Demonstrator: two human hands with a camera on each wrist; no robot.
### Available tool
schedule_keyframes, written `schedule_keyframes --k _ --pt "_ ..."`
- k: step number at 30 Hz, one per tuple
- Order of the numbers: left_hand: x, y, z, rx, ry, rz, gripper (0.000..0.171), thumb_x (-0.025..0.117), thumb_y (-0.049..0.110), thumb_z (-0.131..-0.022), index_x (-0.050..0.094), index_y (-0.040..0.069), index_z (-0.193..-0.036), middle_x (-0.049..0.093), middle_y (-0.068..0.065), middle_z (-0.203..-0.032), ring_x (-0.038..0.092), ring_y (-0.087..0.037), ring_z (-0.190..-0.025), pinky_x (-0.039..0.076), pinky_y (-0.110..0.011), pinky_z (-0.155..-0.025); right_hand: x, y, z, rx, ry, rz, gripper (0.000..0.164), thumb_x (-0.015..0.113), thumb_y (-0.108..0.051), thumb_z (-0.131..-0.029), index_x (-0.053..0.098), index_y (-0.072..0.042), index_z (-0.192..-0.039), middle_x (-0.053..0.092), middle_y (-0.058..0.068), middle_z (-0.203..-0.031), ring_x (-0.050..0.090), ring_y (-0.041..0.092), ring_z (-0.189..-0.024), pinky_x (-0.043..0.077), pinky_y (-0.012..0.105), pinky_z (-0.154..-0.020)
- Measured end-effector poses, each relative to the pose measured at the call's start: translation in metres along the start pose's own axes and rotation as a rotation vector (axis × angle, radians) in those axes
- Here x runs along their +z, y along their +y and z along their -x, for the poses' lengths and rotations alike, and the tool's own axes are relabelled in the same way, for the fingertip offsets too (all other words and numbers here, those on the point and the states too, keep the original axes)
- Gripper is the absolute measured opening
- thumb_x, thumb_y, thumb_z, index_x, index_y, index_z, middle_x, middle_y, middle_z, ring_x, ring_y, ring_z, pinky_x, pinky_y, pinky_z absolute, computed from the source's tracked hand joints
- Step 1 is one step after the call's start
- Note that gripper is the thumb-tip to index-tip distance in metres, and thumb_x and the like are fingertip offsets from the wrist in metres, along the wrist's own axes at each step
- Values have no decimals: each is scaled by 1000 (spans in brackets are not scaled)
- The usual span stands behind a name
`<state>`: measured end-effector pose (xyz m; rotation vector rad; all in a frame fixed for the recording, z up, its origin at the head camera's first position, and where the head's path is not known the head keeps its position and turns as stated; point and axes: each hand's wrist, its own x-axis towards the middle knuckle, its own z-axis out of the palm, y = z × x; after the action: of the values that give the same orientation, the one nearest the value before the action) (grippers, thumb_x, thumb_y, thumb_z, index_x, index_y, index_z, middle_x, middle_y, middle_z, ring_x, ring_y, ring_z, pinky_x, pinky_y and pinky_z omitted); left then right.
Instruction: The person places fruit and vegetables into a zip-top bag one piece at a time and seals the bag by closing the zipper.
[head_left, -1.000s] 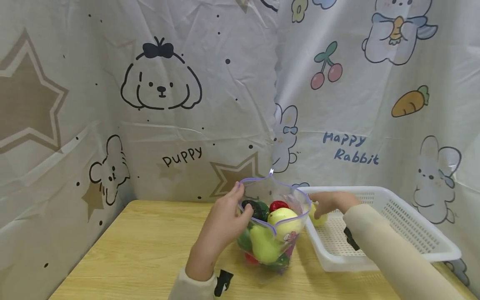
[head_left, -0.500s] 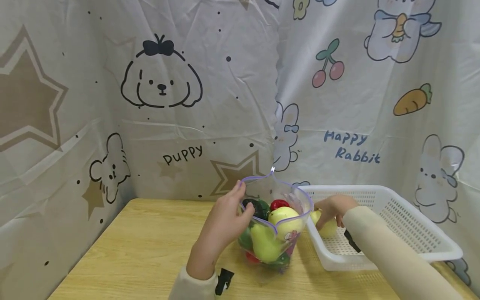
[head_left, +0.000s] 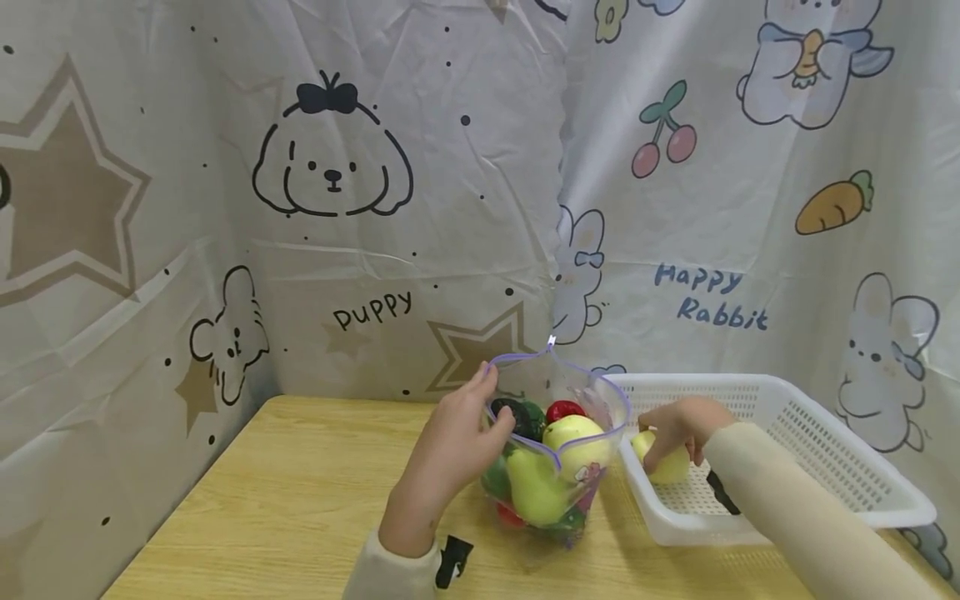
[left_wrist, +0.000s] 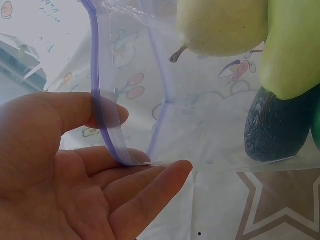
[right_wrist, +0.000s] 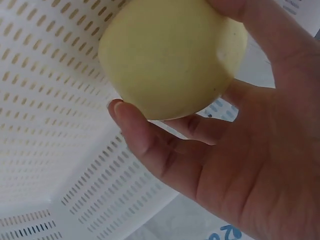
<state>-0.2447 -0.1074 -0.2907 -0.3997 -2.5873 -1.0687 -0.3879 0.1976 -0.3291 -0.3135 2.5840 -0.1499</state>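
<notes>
A clear zip bag (head_left: 525,458) with a purple rim stands on the table, its mouth spread wide. My left hand (head_left: 457,450) holds the left side of that rim between thumb and fingers; the thumb shows through the film in the left wrist view. Inside the bag lie a pale yellow pear (head_left: 581,446), a longer yellow-green fruit (head_left: 534,490), a dark wrinkled avocado-like piece (left_wrist: 277,127) and a red piece (head_left: 565,411). To the right, my right hand (head_left: 686,429) grips another pale yellow pear (right_wrist: 170,55) inside the white basket (head_left: 656,527), fingertips curled around it.
The perforated white basket stands right beside the bag on the wooden table (head_left: 300,483). A printed cloth (head_left: 360,275) hangs around the back and sides of the table.
My right hand and its pear have moved away from the bag, nearer me and slightly right in the basket. The left hand keeps its hold on the bag's rim. The view has shifted slightly.
</notes>
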Motion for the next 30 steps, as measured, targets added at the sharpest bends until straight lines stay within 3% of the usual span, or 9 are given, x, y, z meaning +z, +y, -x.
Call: schedule_keyframes --k 7,10,13,16,22,30 --pt "1 1 1 7 -2 -2 58 50 25 -90 36 2 -142 29 -17 -152 23 -4 -31 26 -13 -32 -15 0 11 -81 42 1 67 73 -37 -69 50 -13 -126 58 15 -110 62 27 -70 59 41 -61" --pt "1 0 0 15 15 -2 57 50 23 -90 37 1 -141 31 -18 -151 25 -4 -32 27 -14 -32 -30 -5 23 -123 108 4 65 73 -39 -70 51 -11 -124 57 14 -104 59 24 -71 58 39 -58" --pt "2 -1 -1 24 34 7 55 50 21 -90 40 -1 -139 34 -19 -149 28 -4 -34 29 -14 -33 -45 -10 38 -200 224 -14 60 72 -40 -72 52 -8 -118 57 12 -93 56 22 -71 56 35 -51" --pt "3 -2 -2 21 41 18 54 50 20 -89 40 0 -139 34 -18 -149 30 -4 -34 31 -14 -34 -57 -15 53 -280 395 -29 55 71 -40 -73 52 -4 -110 58 11 -85 54 20 -67 52 31 -48" --pt "2 -2 -2 11 36 16 55 51 21 -90 40 1 -139 34 -18 -150 32 -4 -35 32 -13 -34 -74 -32 86 -265 730 -60 72 72 -47 -71 44 4 -112 58 19 -83 53 24 -65 47 31 -52" --pt "4 -1 -4 24 49 48 54 52 19 -89 41 0 -138 35 -20 -148 27 -3 -33 28 -13 -33 -72 -66 122 -353 865 -145 74 74 -51 -68 45 -4 -117 59 19 -103 57 26 -74 52 34 -55"
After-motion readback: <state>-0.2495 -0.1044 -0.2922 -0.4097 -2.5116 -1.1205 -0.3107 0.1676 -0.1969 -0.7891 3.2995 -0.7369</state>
